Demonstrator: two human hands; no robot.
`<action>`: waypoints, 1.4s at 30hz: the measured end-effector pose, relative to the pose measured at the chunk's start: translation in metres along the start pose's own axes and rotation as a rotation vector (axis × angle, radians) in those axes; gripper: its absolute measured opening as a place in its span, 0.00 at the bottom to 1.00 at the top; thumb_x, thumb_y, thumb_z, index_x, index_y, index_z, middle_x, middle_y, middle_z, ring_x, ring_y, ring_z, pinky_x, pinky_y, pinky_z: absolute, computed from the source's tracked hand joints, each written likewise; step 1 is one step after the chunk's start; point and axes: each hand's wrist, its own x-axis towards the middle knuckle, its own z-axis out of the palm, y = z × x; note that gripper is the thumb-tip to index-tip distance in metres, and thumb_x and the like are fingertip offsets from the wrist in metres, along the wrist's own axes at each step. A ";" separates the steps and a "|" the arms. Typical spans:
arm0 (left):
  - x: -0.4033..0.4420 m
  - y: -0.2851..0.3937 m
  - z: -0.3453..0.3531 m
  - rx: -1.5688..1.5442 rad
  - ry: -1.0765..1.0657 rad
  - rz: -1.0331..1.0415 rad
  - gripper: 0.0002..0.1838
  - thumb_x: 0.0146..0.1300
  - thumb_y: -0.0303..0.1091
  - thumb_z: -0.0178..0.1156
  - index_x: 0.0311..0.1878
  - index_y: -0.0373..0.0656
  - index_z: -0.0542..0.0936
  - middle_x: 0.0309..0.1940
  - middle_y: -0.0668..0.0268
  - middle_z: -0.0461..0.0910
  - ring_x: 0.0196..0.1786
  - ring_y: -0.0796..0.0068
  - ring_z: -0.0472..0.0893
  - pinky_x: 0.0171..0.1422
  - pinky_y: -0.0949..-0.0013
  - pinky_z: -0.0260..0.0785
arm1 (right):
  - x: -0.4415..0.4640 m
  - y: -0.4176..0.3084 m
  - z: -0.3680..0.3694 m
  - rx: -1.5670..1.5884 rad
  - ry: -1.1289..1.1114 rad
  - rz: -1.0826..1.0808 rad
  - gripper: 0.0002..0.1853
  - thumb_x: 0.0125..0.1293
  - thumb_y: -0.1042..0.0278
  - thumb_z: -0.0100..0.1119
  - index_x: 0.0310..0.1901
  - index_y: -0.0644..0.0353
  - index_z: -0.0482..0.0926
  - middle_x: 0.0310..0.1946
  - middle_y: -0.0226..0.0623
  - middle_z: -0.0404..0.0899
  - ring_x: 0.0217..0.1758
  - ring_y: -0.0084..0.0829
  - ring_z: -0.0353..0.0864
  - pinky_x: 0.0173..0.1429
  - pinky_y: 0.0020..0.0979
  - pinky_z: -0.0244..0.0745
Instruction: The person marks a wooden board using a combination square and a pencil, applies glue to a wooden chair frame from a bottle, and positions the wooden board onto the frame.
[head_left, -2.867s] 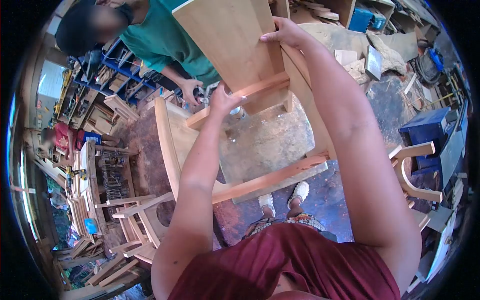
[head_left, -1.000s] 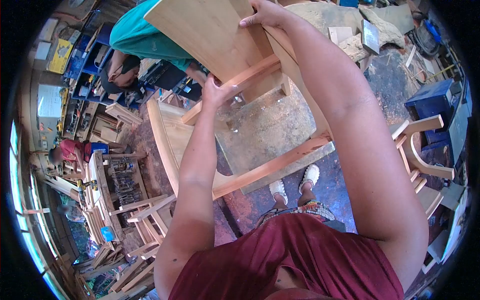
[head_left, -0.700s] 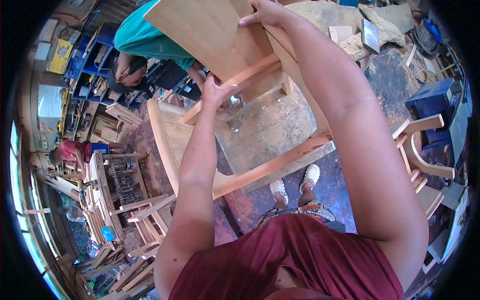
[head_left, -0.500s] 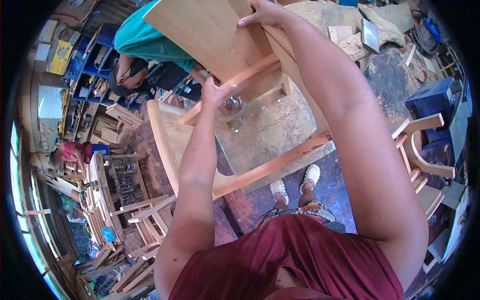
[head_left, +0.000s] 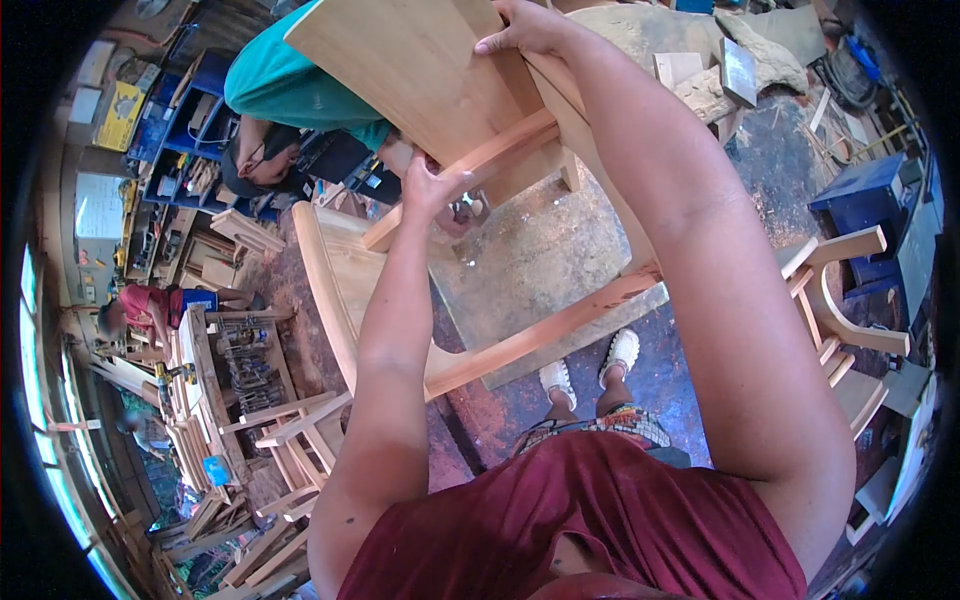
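A pale wooden chair frame (head_left: 545,338) stands in front of me, with a broad flat panel (head_left: 410,75) rising from it at the top of the view. My left hand (head_left: 428,190) is closed around a crossbar (head_left: 505,140) that runs below the panel; its fingertips are partly hidden. Up at the panel's right edge, my right hand (head_left: 525,28) grips the frame, thumb on the near face and the other fingers mostly out of sight. A curved side piece (head_left: 325,290) is left of my left forearm. Under the frame lies a worn, dusty board (head_left: 540,260).
A co-worker in a teal shirt (head_left: 285,85) bends close behind the panel, one hand low beside the crossbar. Blue shelves (head_left: 185,150) stand to the left. Stacked wooden parts (head_left: 300,440) lie at lower left, another chair frame (head_left: 840,290) at right. Another person (head_left: 145,310) is farther off.
The co-worker's head has turned and shifted slightly, and their hand under the crossbar has moved a little. My hands and the chair frame stay almost where they were.
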 end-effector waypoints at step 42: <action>0.006 -0.018 0.007 -0.064 0.012 0.000 0.38 0.38 0.36 0.77 0.54 0.36 0.72 0.46 0.54 0.81 0.49 0.65 0.81 0.54 0.65 0.73 | -0.113 0.132 0.277 0.382 0.527 0.661 0.13 0.57 0.73 0.63 0.45 0.64 0.81 0.34 0.40 0.84 0.35 0.31 0.83 0.41 0.32 0.77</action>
